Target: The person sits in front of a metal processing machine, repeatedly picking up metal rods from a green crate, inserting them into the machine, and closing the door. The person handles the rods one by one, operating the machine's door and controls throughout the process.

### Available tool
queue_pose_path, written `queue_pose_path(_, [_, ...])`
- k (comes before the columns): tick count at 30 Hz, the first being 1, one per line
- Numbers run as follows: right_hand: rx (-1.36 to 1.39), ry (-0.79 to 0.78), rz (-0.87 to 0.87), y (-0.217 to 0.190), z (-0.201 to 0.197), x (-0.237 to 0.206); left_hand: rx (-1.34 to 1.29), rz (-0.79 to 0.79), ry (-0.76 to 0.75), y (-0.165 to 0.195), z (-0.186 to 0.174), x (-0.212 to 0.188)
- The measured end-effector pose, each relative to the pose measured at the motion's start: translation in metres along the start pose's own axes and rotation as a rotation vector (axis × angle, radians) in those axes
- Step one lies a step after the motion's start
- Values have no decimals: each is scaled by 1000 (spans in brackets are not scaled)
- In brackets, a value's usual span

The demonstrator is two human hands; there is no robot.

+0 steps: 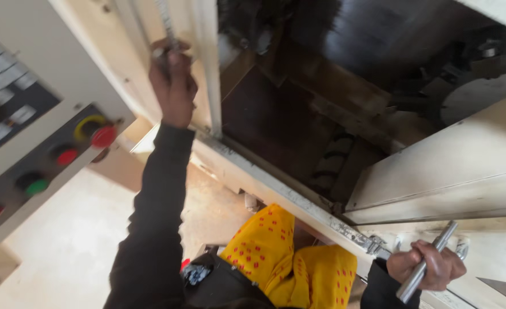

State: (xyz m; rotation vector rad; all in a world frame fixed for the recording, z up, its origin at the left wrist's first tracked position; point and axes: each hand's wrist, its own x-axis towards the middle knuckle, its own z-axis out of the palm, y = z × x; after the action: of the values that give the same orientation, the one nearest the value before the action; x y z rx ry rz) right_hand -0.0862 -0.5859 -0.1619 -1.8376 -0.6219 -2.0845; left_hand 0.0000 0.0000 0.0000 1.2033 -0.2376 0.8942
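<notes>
- A metal bar, by the machine's lower right edge, is gripped in the right hand, fingers closed around its middle.
- The bar looks round, smooth and silvery; it is judged stiff, fairly heavy and slippery, best held mid-length.
- A thin rod at the door frame's upper edge is clasped by the raised left hand.
- A control panel with coloured buttons is seen at left.

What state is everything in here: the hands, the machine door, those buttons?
Left hand: raised, gripping a metal rod.
Right hand: closed around a steel bar.
Machine door: open, dark interior exposed.
Red mushroom button: whether pressed, unclear.
Green button: unlit.
</notes>
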Motion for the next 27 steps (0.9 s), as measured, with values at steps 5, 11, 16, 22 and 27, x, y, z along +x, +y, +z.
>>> queue_pose_path(5, [25,-144,408,-16,-4,-6,178,95,-5,-49,-26,-6])
queue_pose_path(11, [174,-261,81,-16,-9,27,-25,121,85,-84,-20,-16])
queue_pose_path(16, [157,-512,228,-56,-29,81,-6,283,121,-95,2,-14])
queue_pose_path(22, [168,-277,50,-53,-18,138,26,243,249,-117,6,1])
queue_pose_path(27, [396,-526,361,-63,-6,161,5,145,212,-92,15,-7])
